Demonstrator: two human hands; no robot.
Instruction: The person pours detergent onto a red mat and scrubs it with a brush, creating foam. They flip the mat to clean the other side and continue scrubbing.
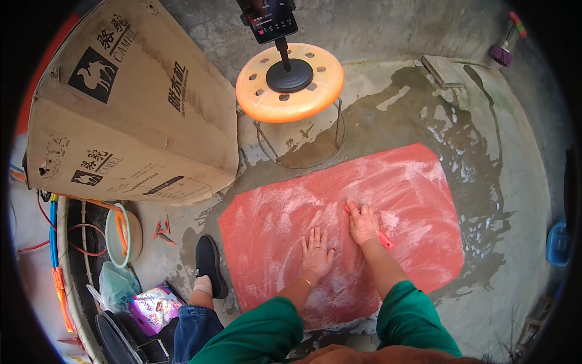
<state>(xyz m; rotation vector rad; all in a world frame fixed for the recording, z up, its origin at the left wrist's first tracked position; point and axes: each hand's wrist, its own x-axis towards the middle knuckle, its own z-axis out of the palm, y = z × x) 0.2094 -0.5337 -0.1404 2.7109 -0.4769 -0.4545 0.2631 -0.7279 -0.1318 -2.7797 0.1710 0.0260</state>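
Observation:
A red mat (273, 227) with cut corners lies on the wet concrete floor, streaked all over with white suds. My right hand (365, 224) grips a pink-red scrubbing brush (385, 240) against the mat, right of its middle. The palm and fingers cover most of the brush, and its bristles are hidden. Flat on the mat to the left rests my left hand (317, 255), fingers spread and holding nothing.
An orange stool (327, 102) bearing a phone (268, 20) on a stand is beyond the mat. A large cardboard box (150, 91) stands far left. Nearer left are a bucket (138, 234), red pegs (162, 231), a purple packet (154, 307) and a plastic bag (116, 280). A stone slab (441, 72) lies far right.

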